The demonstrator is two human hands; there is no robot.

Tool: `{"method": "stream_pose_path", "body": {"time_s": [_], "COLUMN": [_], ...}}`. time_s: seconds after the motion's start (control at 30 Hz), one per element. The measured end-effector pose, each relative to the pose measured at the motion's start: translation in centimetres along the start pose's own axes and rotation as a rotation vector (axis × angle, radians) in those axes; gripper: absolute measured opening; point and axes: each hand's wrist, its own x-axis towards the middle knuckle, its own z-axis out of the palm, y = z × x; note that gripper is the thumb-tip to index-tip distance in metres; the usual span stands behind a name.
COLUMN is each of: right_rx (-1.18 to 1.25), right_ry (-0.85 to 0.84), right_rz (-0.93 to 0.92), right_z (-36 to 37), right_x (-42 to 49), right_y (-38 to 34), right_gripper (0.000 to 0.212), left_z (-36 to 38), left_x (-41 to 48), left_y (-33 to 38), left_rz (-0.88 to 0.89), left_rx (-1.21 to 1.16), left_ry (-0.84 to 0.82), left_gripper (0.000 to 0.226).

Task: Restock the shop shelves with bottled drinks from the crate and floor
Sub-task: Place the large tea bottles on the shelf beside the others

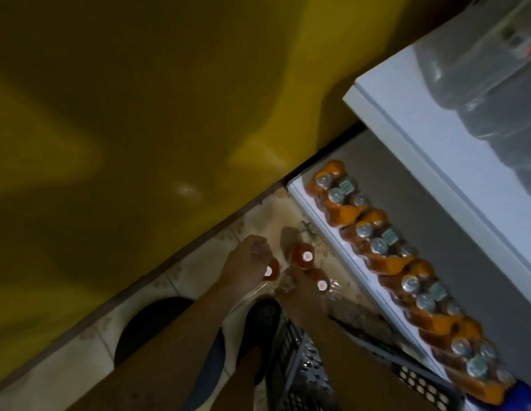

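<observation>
Head view: midway through gathering loose drinks off the tiled floor (199,280), at about five o'clock from frame centre. Gripping one red bottle (270,272) with the left hand (245,264), fingers curled round it just under the white cap. Reaching with the right hand (300,296) between a second bottle (302,256) at its twelve o'clock and a third bottle (320,284) at its two o'clock; touching the third or merely beside it, too blurred to tell, so no call on that grip. Caps up, all three, beside torn plastic wrap (337,290). Probably next: securing a bottle in the right hand, then lifting toward three o'clock onto the lower shelf (332,235), already lined with orange drink packs (377,244). Calls for finding a gap among them, and minding the black crate (302,369) at six o'clock under the wrists.
</observation>
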Motion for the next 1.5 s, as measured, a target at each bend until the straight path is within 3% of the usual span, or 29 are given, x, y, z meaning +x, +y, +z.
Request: {"method": "stream_pose_path", "body": {"time_s": [0.23,0.33,0.57,0.67,0.77,1.0,1.23,1.33,1.5], "right_rx": [-0.212,-0.350,-0.272,-0.262,-0.227,0.018,0.183,0.283,0.348], "right_ry": [-0.039,-0.042,0.002,-0.004,-0.012,0.038,0.237,0.289,0.526], "right_rz": [0.131,0.084,0.097,0.118,0.093,-0.044,-0.221,-0.259,-0.334], "right_z": [9.7,11.4,15.5,15.8,15.4,10.6,2.5,-2.2,-10.7], "right_x": [10.5,12.0,15.7,16.2,15.8,10.6,2.6,-1.1,-8.3], "right_y": [4.4,4.8,6.4,7.2,8.9,8.1,4.1,1.7,-2.6], "right_gripper": [0.043,0.061,0.053,0.041,0.042,0.024,0.017,0.021,0.017], "left_z": [-0.3,-0.2,0.2,-0.2,-0.5,0.4,1.2,2.0,2.9], "left_x": [5.6,7.2,10.3,10.0,9.5,7.9,2.2,-1.5,-7.6], "left_y": [-5.6,-6.4,-10.6,-12.3,-13.5,-11.6,-6.2,-2.9,3.3], "left_rz": [0.033,0.032,-0.044,-0.078,-0.098,-0.050,0.074,0.218,0.495], "left_rx": [0.058,0.061,0.029,0.050,0.070,0.179,0.338,0.291,0.251], "left_ry": [-0.032,-0.061,-0.055,-0.055,-0.032,-0.039,-0.189,-0.208,-0.134], "left_gripper": [0.028,0.030,0.020,0.026,0.029,0.039,0.077,0.064,0.102]}}
